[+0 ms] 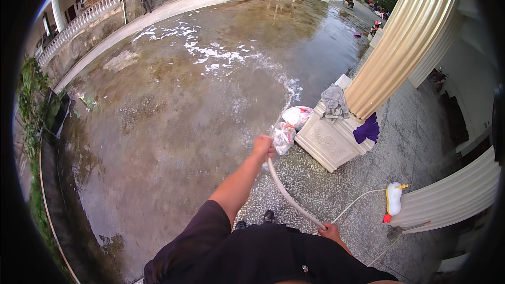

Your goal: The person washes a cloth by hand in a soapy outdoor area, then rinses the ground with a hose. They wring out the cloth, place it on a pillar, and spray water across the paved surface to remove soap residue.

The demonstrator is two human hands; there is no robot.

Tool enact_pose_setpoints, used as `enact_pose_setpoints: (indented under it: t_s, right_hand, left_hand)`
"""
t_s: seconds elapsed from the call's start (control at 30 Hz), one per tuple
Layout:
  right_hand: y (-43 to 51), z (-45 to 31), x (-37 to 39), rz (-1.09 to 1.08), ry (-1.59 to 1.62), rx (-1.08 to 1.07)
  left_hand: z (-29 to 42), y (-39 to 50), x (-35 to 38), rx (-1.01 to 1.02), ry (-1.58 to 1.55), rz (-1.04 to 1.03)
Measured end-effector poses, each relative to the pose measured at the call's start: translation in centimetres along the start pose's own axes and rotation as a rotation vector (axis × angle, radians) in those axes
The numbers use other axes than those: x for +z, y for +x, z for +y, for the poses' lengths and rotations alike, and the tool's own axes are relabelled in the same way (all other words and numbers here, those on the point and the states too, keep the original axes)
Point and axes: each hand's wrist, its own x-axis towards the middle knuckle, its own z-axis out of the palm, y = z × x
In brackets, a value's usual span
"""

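A pale flexible hose point(291, 199) curves between my two hands. My left hand point(263, 148) is closed round its front end, and water sprays from there onto the wet concrete ground point(177, 126). Lower down, by my waist, my right hand point(330, 232) grips the same hose. White foam point(221, 56) lies in a broken trail across the ground ahead. Just beyond my left hand, plastic bags with red and white contents point(284, 138) rest against the carved pillar base point(335, 142). A grey cloth point(335, 100) and a purple cloth point(367, 129) hang on that base.
A fluted column point(406, 43) rises from the base; another point(446, 193) stands lower right, near a white and yellow object point(394, 199) and a thin hose point(355, 201). Plants point(35, 102) and a low wall border the left. One person point(144, 0) stands far off; another point(350, 1) sits.
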Motion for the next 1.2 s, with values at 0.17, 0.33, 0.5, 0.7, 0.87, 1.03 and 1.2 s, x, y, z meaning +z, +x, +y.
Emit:
enact_pose_setpoints:
  t_s: [0.17,0.33,0.5,0.7,0.87,1.03,1.2]
  right_hand:
    - [6.3,1.8,-0.7,0.096,0.031,-0.046]
    - [13.3,0.7,-4.5,0.224,0.004,-0.138]
    - [19.4,2.1,-7.3,0.087,-0.011,-0.112]
    - [23.5,-4.2,-9.5,0.023,0.012,-0.212]
    - [25.6,-2.2,-9.6,-0.008,-0.033,-0.280]
    - [25.8,0.5,-9.7,0.016,-0.010,-0.233]
    - [25.5,-2.7,-9.7,0.022,0.006,-0.185]
  left_hand:
    - [4.4,3.3,-0.4,0.115,-0.087,0.103]
    - [6.7,5.1,0.6,0.222,-0.184,0.259]
    - [6.7,7.2,2.3,0.298,-0.225,0.333]
    - [8.7,7.3,-3.6,0.378,-0.316,0.518]
    - [6.9,8.0,-3.5,0.337,-0.314,0.496]
    - [5.0,8.9,-1.0,0.225,-0.255,0.444]
    - [6.7,9.2,-3.7,0.317,-0.328,0.490]
